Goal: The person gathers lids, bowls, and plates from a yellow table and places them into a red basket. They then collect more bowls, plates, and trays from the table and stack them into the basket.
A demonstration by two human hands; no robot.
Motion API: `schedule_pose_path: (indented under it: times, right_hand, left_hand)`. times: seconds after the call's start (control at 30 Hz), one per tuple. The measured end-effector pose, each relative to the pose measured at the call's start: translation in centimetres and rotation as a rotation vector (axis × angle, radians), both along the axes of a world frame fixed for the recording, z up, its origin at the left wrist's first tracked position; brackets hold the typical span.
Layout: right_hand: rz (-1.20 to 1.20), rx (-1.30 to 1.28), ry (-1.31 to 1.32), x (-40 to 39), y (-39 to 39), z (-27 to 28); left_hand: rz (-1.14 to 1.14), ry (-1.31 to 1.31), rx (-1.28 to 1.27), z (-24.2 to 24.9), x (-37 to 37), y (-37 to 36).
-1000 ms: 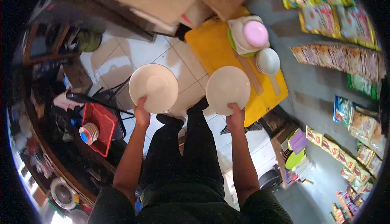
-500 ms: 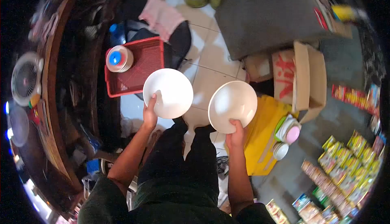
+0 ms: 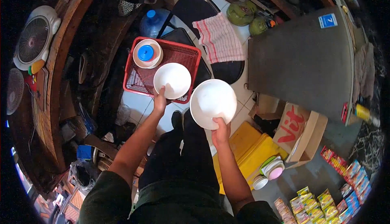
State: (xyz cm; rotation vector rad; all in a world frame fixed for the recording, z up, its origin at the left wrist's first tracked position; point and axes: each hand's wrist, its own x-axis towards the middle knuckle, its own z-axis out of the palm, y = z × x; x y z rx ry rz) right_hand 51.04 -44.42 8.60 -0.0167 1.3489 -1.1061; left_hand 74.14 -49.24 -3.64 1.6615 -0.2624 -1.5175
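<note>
My left hand grips the near edge of a white plate, held out over the red plastic basket. My right hand holds a second, larger-looking white plate by its near rim, just right of the first and closer to me. Inside the basket, at its far left corner, stands a stack of bowls with a blue lid on top. My dark trousers and feet show below the plates.
A chair with a striped cloth stands behind the basket. A grey cabinet is at the right, a cardboard box and a yellow tub with bowls near my right. A wooden counter and a fan are at the left.
I have turned further left. The red basket has come from the left to straight ahead, and my left hand has stretched its plate out over it. Both plates stay gripped.
</note>
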Motion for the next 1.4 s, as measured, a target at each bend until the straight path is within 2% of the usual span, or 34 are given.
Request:
schedule_pose_path:
  times: [0.07,0.13,0.2,0.3,0.37,0.4,0.43,0.53,0.6,0.67,0.7,0.73,0.8,0.83,0.87,0.93,0.97,1.07,1.1,1.13,1.2,1.23,1.27,1.33,1.4]
  right_hand:
    - [0.034,0.044,-0.007,0.2,-1.7,-1.4]
    - [0.109,0.047,0.024,0.2,-2.8,-3.1]
    - [0.164,0.035,0.093,0.0,-3.9,-5.2]
    - [0.318,0.061,0.232,-0.3,-4.6,-7.5]
    - [0.38,0.028,0.215,-0.6,-5.1,-8.7]
    - [0.425,-0.014,0.188,-0.6,-5.2,-9.1]
    - [0.447,-0.005,0.186,-0.4,-5.4,-9.6]
    - [0.44,0.038,0.182,0.9,-5.9,-10.7]
    - [0.423,0.004,0.191,1.9,-6.2,-11.4]
    - [0.426,0.092,0.168,2.9,-7.0,-11.1]
    - [0.429,0.175,0.143,3.4,-7.5,-10.9]
    - [0.437,0.181,0.139,4.0,-7.7,-11.2]
    - [0.358,0.175,0.058,5.5,-8.3,-11.8]
    - [0.362,0.175,0.055,6.3,-8.6,-12.1]
    - [0.331,0.15,0.062,7.1,-8.9,-12.2]
    - [0.296,0.127,0.076,8.2,-9.6,-12.8]
    - [0.287,0.11,0.061,8.7,-9.8,-13.4]
    - [0.273,0.106,0.031,9.9,-10.8,-15.1]
    - [0.275,0.111,0.026,10.3,-11.2,-15.4]
    - [0.279,0.117,0.022,10.7,-11.6,-15.6]
    - [0.268,0.136,-0.001,11.6,-12.2,-16.3]
    - [0.246,0.118,0.036,12.0,-12.3,-16.9]
    - [0.224,0.1,0.075,12.4,-12.6,-17.1]
    - [0.243,0.137,0.083,12.9,-13.3,-17.4]
    - [0.272,0.158,0.132,13.1,-13.7,-17.9]
  left_hand:
    - [0.034,0.001,0.0,-4.6,0.0,-1.0]
    - [0.058,-0.058,-0.059,-6.7,-0.6,-2.0]
    - [0.12,0.003,0.032,-7.4,-1.3,-3.6]
    - [0.187,-0.015,-0.02,-10.4,-1.3,-4.7]
    - [0.103,-0.171,-0.032,-13.6,-0.5,-5.2]
    - [0.062,-0.252,-0.035,-13.0,-0.5,-5.5]
    - [0.132,-0.248,-0.02,-12.4,-1.0,-5.8]
    - [0.133,-0.276,-0.019,-12.2,-0.9,-7.0]
    - [0.113,-0.235,-0.092,-13.3,-0.2,-7.5]
    - [0.124,-0.176,0.046,-13.3,-0.2,-8.0]
    - [0.1,-0.047,-0.053,-15.2,0.6,-7.5]
    - [0.107,-0.052,-0.046,-16.9,1.2,-6.7]
    - [-0.021,-0.063,0.006,-15.3,1.5,-7.6]
    - [-0.129,-0.162,0.089,-13.1,1.5,-8.6]
    - [-0.126,-0.162,0.089,-14.3,2.1,-8.4]
    - [0.024,0.311,0.023,-17.8,2.9,-7.6]
    - [0.011,0.287,0.038,-12.8,2.3,-8.5]
    - [0.064,0.273,-0.042,-11.8,3.2,-7.7]
    - [0.13,0.191,0.146,-7.7,2.8,-8.2]
    - [0.129,0.184,0.149,-7.4,3.2,-7.3]
    - [-0.139,-0.244,0.13,-7.3,4.3,-5.7]
    - [-0.238,-0.591,-0.073,-7.4,4.1,-5.0]
    - [-0.239,-0.598,-0.07,-6.8,3.9,-4.9]
    - [-0.235,-0.296,-0.007,-5.9,3.3,-4.9]
    - [-0.208,-0.228,0.028,-5.7,2.5,-5.0]
